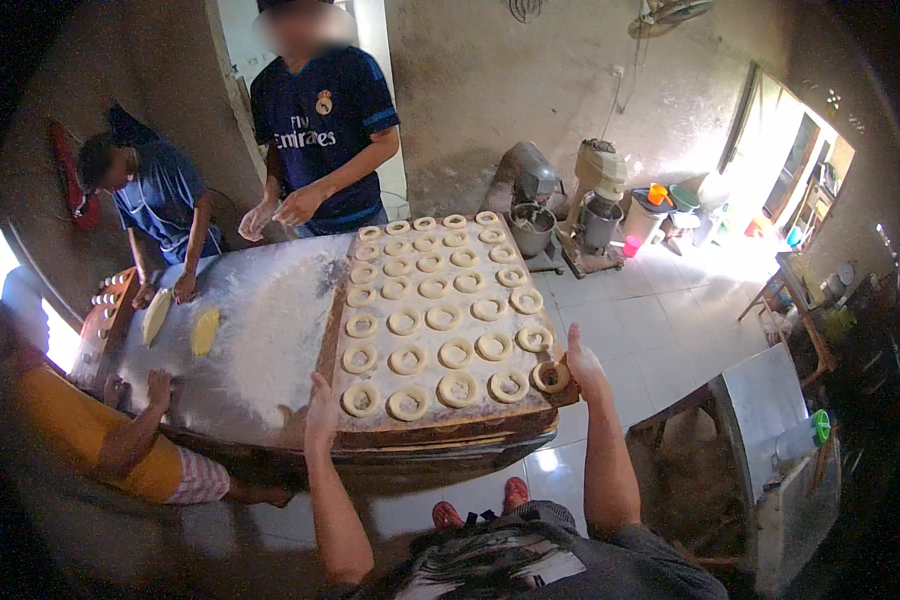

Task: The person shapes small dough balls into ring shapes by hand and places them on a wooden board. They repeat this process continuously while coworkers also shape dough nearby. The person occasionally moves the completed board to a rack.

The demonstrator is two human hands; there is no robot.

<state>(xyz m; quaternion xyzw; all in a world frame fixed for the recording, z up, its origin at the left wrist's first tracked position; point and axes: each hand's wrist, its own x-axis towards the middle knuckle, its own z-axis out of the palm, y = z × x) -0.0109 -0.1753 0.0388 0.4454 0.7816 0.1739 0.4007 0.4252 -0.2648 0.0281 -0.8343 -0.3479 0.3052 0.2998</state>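
A large floured board (432,409) carries several rows of raw dough rings (443,317) and lies on the right part of the work table. At the board's near left corner, my left hand (322,415) grips its side edge. My right hand (588,372) has hold of the near right corner, thumb up, beside a dough ring (550,377) that sits at the very edge. Some fingers of both hands are hidden by the board's sides.
Left of the board, the metal table top (210,375) is dusted with flour and bears two yellow dough pieces (205,331). A person in a dark blue shirt (320,120) stands across; two others work at left. Mixers (600,190) stand behind right, a side table (765,400) at right.
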